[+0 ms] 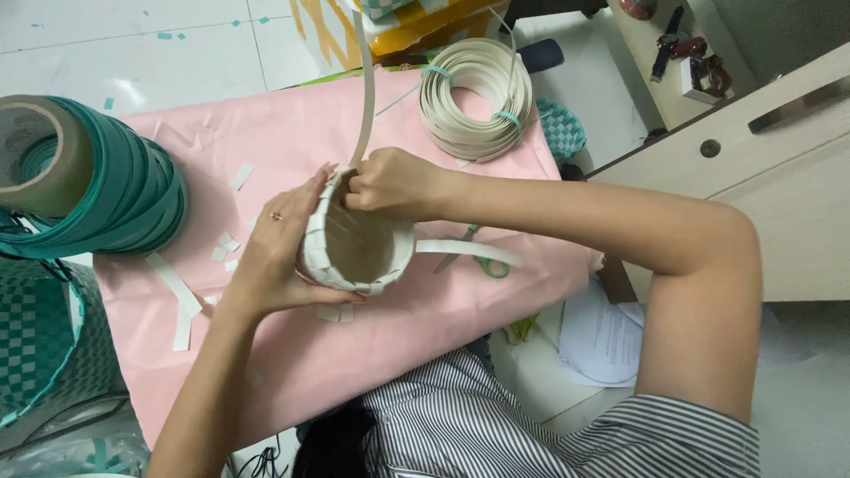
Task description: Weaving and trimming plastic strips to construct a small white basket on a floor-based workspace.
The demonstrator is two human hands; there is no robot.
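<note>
Both hands are on one small round basket woven from cream flat strips (359, 250), held above the pink cloth-covered surface (292, 133). My left hand (283, 243) cups its outer wall, fingers spread along the weave, a ring on one finger. My right hand (390, 181) comes over the rim, its fingers pinched on a long cream strip (365, 84) that rises from the rim toward the top of the view; the fingertips are tucked inside, so I cannot tell exactly how they grip.

By my judgement the lower wall is already woven in a checker pattern, while the rim is unfinished: the long strip is uncut and another loose strip end (465, 250) sticks out sideways.

Just beyond lie green-handled scissors (482, 261), partly under my right forearm. Small cut-off cream scraps (181, 296) are scattered on the cloth. Farther out, a coil of cream strip (478, 93) sits at the far edge, a large roll of teal strip (97, 177) lies at the left, and a teal-and-white checkered woven basket (40, 336) stands below it.
</note>
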